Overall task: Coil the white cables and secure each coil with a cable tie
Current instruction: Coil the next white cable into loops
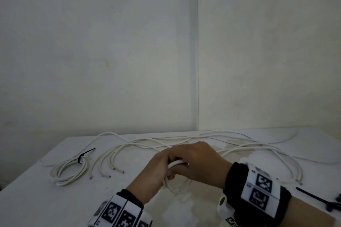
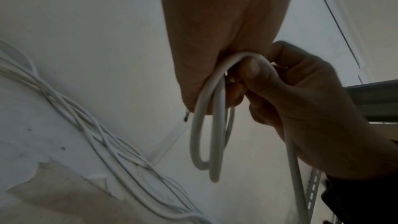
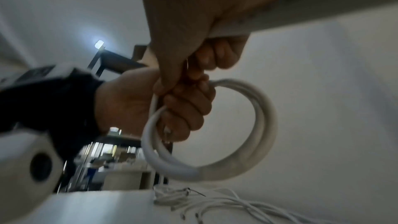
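Above the middle of the table, both hands meet on a small white cable coil (image 1: pixel 174 167). My left hand (image 1: pixel 162 166) grips its near side with curled fingers, and in the right wrist view those fingers (image 3: pixel 185 108) wrap the round coil (image 3: pixel 264 125). My right hand (image 1: pixel 186 155) covers the top of the coil, and in the left wrist view its thumb (image 2: pixel 251 71) pinches the cable loops (image 2: pixel 216 134) against the left hand (image 2: pixel 215 40). Several loose white cables (image 1: pixel 166 143) lie spread behind the hands.
At the left of the white table (image 1: pixel 36 199) lies a finished coil (image 1: pixel 70 171) bound with a black cable tie (image 1: pixel 84 155). Spare black cable ties (image 1: pixel 321 199) lie at the right edge. Bare cable ends (image 1: pixel 110 175) point toward me. A wall stands close behind.
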Available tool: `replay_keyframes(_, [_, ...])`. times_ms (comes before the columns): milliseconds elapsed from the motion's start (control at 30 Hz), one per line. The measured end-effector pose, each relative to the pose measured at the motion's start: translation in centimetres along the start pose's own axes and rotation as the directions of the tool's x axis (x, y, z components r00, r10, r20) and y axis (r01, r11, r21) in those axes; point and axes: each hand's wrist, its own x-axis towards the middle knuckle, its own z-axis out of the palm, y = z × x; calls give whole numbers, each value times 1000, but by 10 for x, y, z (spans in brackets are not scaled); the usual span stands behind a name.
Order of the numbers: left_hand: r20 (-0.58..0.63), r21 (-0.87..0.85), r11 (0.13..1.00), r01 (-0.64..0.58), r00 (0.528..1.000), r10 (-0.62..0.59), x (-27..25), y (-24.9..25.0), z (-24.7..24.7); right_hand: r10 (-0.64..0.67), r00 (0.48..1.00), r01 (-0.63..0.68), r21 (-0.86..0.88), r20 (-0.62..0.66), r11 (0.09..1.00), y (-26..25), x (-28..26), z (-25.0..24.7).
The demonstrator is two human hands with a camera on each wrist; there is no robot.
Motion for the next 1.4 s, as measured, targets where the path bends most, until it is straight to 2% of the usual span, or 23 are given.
replay_keyframes(33, [11,-9,999,39,999,-39,-1,2,1,87,995,-92,92,55,992,2,0,-3])
replay_keyframes(100, [30,-62,992,106,994,-105,-2,6,1,215,969,-243,308,122,920,11,-2,-9])
replay_keyframes(200, [55,-106,981,162,986,-157,-1,11,1,322,931,-363,505,170,783,22,-2,-20])
replay_keyframes(367, [59,-194,959,206,978,-198,1,11,-1,370,900,-434,519,228,736,31,0,-23])
replay_keyframes(567, [72,-326,931,161,987,-145,-2,13,-11,399,884,-467,471,244,748,28,1,-11])
replay_keyframes(700, [50,-378,913,151,988,-143,-2,14,-12,422,863,-503,568,279,652,14,4,-9])
replay_keyframes(767, [-28,-280,957,79,995,-91,-2,13,-11,442,862,-499,570,248,652,14,8,-9])
replay_keyframes(833, [-132,-31,999,-17,991,12,-2,10,-8,470,849,-514,576,240,635,15,11,-9])
replay_keyframes(900, [-190,195,974,-113,970,151,-5,6,-10,471,841,-530,576,266,622,15,12,-11])
replay_keyframes(967, [-172,324,926,-194,950,260,-7,3,-12,462,841,-533,581,281,615,15,11,-11])
replay_keyframes(1067, [-90,449,850,-277,932,351,-6,-3,-16,465,830,-555,551,309,624,17,8,-10])
replay_keyframes(1167, [-29,592,732,-337,899,438,-4,-8,-21,467,814,-580,536,347,613,18,6,-10])
replay_keyframes(1233, [-8,646,682,-343,890,456,-4,-9,-22,477,804,-593,533,355,603,19,6,-11])
replay_keyframes(1400, [-29,555,754,-352,897,441,0,-4,-16,492,794,-606,527,357,596,22,8,-16])
